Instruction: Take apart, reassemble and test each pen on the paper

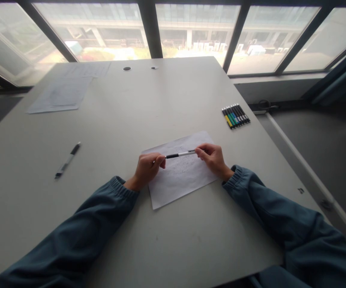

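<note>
A pen [180, 154] with a black grip and a pale barrel spans the gap between my two hands, roughly level above a sheet of paper [173, 192]. My left hand [150, 168] is closed on its black-grip end, thumb and fingers pinching. The clip end is pinched by my right hand [214, 157]. The white paper lies slightly turned on the table under both hands, with faint scribbled marks near its middle. The tips of the pen are hidden by my fingers.
Another pen [67, 160] lies to the left. At the right edge rests a row of several pens [235, 116] with yellow, green, blue and grey barrels. Papers [61, 94] lie at the far left of the white table [149, 104]. Windows stand behind it.
</note>
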